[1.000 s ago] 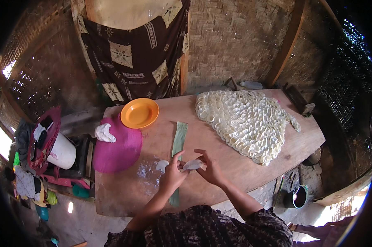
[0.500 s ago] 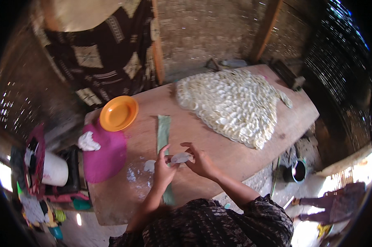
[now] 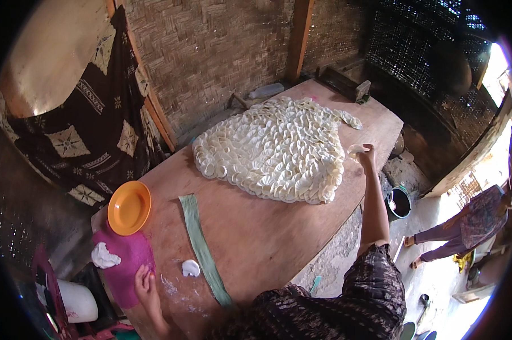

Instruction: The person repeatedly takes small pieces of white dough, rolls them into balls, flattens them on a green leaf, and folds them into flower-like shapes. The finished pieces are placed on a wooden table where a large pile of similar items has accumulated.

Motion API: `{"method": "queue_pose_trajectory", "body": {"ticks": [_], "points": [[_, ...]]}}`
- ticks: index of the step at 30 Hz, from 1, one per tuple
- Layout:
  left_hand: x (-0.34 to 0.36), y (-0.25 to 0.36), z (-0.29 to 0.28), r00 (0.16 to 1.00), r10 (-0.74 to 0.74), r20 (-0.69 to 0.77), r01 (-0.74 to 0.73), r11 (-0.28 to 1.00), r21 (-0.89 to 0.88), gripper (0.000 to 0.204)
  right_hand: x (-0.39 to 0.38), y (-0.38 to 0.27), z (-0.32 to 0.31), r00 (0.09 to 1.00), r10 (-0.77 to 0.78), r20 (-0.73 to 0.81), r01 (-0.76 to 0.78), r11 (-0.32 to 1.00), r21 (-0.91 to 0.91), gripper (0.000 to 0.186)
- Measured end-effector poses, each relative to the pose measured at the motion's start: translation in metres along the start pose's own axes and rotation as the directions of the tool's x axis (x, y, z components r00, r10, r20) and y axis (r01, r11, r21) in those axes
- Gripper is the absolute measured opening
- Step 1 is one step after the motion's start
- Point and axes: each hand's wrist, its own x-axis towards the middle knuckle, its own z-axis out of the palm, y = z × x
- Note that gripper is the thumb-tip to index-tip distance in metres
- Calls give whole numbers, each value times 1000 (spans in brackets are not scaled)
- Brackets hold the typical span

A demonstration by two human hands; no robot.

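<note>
Stretched out to the right, my right hand (image 3: 367,156) pinches a thin, pale, round dough piece (image 3: 355,149) just beside the right edge of a big spread of similar pieces. That spread of overlapping off-white dough discs (image 3: 273,150) covers the far middle of the wooden table. My left hand (image 3: 147,288) is over the near right edge of a purple mat (image 3: 120,249), fingers loosely bent and apart, nothing visible in them. On the mat lies a white dough lump (image 3: 105,256). A small flattened white dough piece (image 3: 191,268) rests between my left hand and a long green strip (image 3: 204,249).
An orange bowl (image 3: 129,208) stands at the table's left edge, behind the mat. A white bucket (image 3: 77,302) is at lower left. Beyond the table's right side are a dark pot (image 3: 399,202) and a standing person (image 3: 465,224). A woven wall (image 3: 210,56) rises behind.
My hands have parted. The right carried the pale dough piece from near the green strip to the spread's right edge; the left moved left to the mat. The view has turned rightward.
</note>
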Motion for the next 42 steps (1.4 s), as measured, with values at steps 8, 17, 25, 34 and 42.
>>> {"method": "queue_pose_trajectory", "body": {"ticks": [8, 17, 25, 34, 42], "points": [[6, -12, -46, 990, 22, -137, -7, 994, 106, 30, 56, -28, 25, 971, 223, -91, -206, 965, 162, 54], [-5, 12, -85, 989, 78, -128, -6, 874, 485, 30, 111, -30, 72, 939, 337, -77, -280, 873, 398, 45], [26, 7, -73, 963, 83, -256, 8, 941, 338, 28, 140, 22, 125, 962, 202, 182, -271, 755, 597, 41], [7, 3, -75, 993, 15, -120, 45, 876, 481, 30, 49, 32, 72, 999, 30, 35, -44, 841, 539, 30], [-20, -7, -23, 958, -17, -286, 52, 992, 117, 21, -253, -118, 126, 674, -435, 597, 43, 830, 556, 14]]}}
